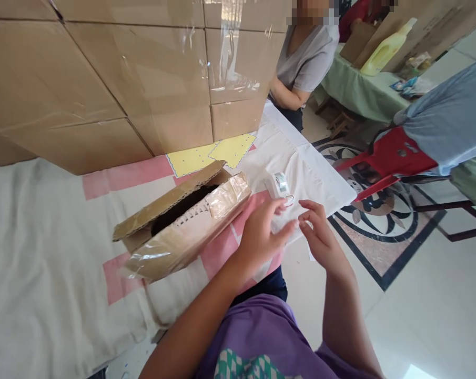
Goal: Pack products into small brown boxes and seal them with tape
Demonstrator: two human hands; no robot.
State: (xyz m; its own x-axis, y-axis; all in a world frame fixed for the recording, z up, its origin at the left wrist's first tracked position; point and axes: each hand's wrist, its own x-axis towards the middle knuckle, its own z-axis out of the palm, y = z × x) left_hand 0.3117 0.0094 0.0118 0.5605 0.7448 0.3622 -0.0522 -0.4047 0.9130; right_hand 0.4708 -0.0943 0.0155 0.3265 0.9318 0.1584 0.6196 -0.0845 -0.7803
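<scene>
My left hand (263,226) is raised over the table's near edge, its thumb and fingers apart and nothing visible between them. Close by on its right, my right hand (320,239) has its fingers loosely bent and spread. The fingertips of both hands nearly meet, and I see no object between them. Just beyond my left fingers lies a small white object with a clear, shiny part (280,184); its kind is hard to tell. To the left, a cardboard box (190,231) patched with clear tape lies on the cloth, its long opening gaping and dark inside.
Stacked, taped cartons (166,79) form a wall at the back of the table. Yellow dotted sheets (194,158) lie at their foot. A person in a grey top (312,63) is beyond the corner. At right stand a red chair (403,152) and a yellow bottle (385,50).
</scene>
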